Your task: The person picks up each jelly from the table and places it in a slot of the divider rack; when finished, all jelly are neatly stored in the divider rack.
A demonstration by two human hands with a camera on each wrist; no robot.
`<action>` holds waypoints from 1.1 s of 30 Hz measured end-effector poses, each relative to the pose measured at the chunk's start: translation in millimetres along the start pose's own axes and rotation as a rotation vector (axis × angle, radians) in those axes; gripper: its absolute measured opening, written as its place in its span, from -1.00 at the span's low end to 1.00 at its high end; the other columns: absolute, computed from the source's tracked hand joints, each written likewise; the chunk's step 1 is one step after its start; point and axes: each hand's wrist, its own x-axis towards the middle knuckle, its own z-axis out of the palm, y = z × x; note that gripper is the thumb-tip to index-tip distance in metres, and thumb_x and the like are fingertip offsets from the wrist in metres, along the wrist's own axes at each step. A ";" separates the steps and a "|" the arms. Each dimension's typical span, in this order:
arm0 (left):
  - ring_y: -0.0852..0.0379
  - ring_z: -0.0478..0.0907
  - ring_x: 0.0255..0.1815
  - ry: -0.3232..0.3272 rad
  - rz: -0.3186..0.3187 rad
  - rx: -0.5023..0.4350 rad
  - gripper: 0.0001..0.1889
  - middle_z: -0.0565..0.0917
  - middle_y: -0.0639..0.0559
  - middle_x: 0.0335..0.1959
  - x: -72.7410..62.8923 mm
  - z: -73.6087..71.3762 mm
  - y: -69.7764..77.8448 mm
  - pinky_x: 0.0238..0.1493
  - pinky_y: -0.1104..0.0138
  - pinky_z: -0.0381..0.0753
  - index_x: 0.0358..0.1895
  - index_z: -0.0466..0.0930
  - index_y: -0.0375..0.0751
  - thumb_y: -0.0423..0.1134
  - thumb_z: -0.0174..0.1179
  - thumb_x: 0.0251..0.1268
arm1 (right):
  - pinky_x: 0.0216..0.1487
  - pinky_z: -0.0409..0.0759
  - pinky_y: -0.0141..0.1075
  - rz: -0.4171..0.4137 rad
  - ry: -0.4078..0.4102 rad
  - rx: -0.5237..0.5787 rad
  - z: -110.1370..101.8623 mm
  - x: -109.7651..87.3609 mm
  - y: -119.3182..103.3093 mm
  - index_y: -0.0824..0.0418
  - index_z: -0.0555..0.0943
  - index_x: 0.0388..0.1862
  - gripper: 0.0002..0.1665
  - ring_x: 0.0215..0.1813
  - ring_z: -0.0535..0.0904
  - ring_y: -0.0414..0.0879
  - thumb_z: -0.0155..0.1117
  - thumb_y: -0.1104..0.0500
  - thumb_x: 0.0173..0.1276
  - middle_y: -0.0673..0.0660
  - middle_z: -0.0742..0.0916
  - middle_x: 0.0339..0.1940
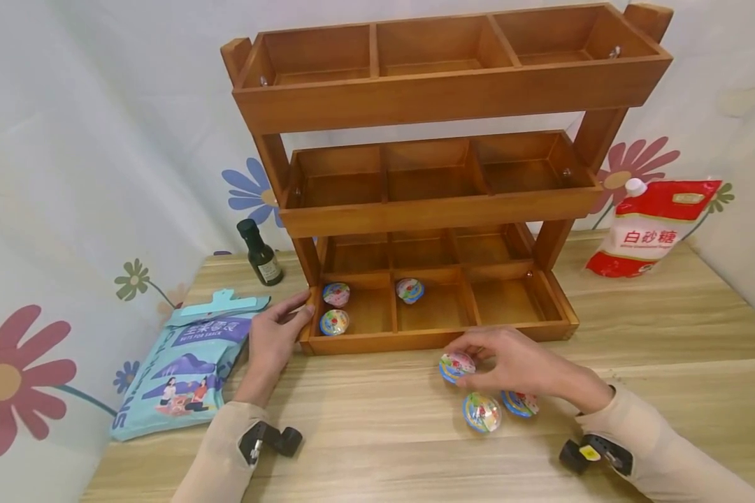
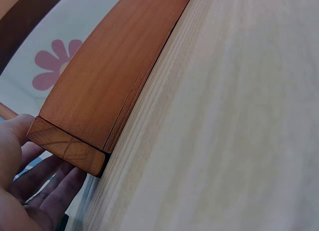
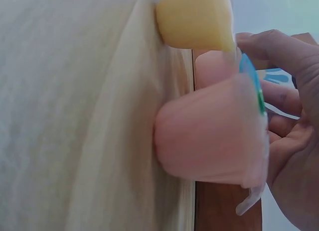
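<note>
My left hand [image 1: 275, 339] rests at the left end of the wooden rack's bottom tier, thumb and index finger touching it. In the left wrist view, the thumb of that hand [image 2: 25, 176] lies at the upper corner of the front board's end, its other fingers beyond. My right hand [image 1: 516, 360] pinches a jelly cup [image 1: 457, 367] by its rim, just in front of the rack. Close beneath that hand are two more cups, one yellow [image 3: 197, 19] and one pink [image 3: 207, 131]. Their lids are printed and shiny.
The rack [image 1: 440, 98] has divided tiers. Two jelly cups [image 1: 335, 323] sit in the bottom front left compartment and one [image 1: 410, 290] in the middle. A clipped snack bag [image 1: 182, 377] and dark bottle [image 1: 261, 255] stand left; a sugar pouch [image 1: 651, 234] stands right.
</note>
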 end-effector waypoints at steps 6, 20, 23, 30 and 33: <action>0.03 0.76 0.05 0.002 0.010 -0.015 -0.63 0.77 -0.07 0.18 1.0 1.1 0.1 -0.15 0.51 0.66 0.25 0.78 -0.06 -0.16 0.43 0.43 | 0.02 0.74 -0.24 -0.006 0.037 0.003 -4.3 0.2 -3.4 0.12 0.76 0.16 -0.58 0.00 0.71 -0.21 0.58 0.03 0.39 -0.14 0.79 0.00; 0.03 0.76 0.05 0.008 0.013 -0.028 -0.64 0.77 -0.06 0.18 0.8 2.5 -1.1 -0.15 0.49 0.67 0.23 0.79 -0.07 -0.18 0.43 0.42 | 0.06 0.75 -0.16 -0.057 0.088 0.027 -15.3 13.8 -14.9 0.18 0.74 0.15 -0.60 -0.02 0.72 -0.17 0.59 0.13 0.37 -0.09 0.78 -0.04; 0.03 0.77 0.05 0.008 0.014 -0.027 -0.64 0.76 -0.05 0.18 0.8 2.1 -1.4 -0.15 0.49 0.67 0.23 0.79 -0.07 -0.18 0.43 0.42 | 0.04 0.75 -0.17 -0.062 0.099 0.006 -18.5 19.4 -16.7 0.17 0.75 0.14 -0.59 -0.04 0.71 -0.19 0.60 0.15 0.35 -0.12 0.78 -0.05; 0.04 0.77 0.03 0.010 0.018 -0.018 -0.64 0.77 -0.06 0.18 0.1 1.2 -0.1 -0.14 0.50 0.66 0.24 0.79 -0.07 -0.18 0.43 0.42 | -0.04 0.77 -0.19 -0.049 0.094 0.031 -27.2 32.7 -17.4 0.23 0.75 0.14 -0.58 -0.08 0.73 -0.17 0.61 0.24 0.32 -0.06 0.78 -0.09; 0.03 0.77 0.03 0.011 0.018 -0.015 -0.64 0.77 -0.06 0.18 -0.5 0.7 0.7 -0.14 0.49 0.66 0.24 0.79 -0.07 -0.18 0.43 0.42 | -0.10 0.77 -0.22 -0.055 0.098 0.013 -30.4 38.0 -18.3 0.24 0.75 0.14 -0.57 -0.12 0.73 -0.18 0.61 0.26 0.30 -0.05 0.79 -0.09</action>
